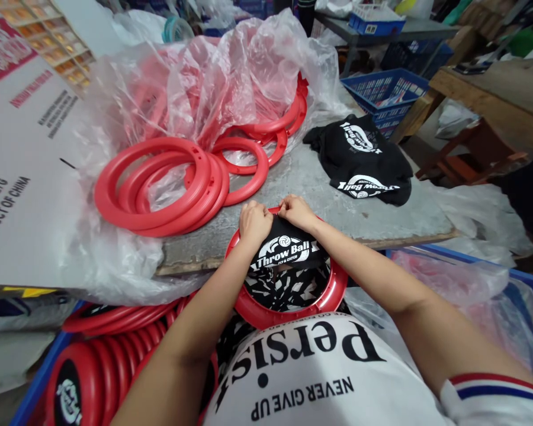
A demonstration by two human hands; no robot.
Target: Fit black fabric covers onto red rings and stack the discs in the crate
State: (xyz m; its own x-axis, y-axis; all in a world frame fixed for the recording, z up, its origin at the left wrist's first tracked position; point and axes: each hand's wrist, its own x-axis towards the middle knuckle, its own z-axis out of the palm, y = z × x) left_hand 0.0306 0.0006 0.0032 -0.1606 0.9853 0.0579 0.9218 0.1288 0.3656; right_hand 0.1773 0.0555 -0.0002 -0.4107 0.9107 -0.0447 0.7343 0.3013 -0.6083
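A red plastic ring (288, 310) rests against my body at the grey table's near edge. A black cloth printed "Throw Ball" (286, 249) lies over its upper half. My left hand (254, 222) and my right hand (295, 211) sit side by side at the ring's far rim, fingers curled and pinching the black cloth's edge there. Both forearms reach forward over the ring.
Loose red rings (160, 186) lie on the grey table (320, 189) in clear plastic wrap (231, 77). A pile of black printed cloths (363, 160) sits right. Finished discs (93, 378) stand in a blue crate at lower left. A cardboard box (18, 148) is on the left.
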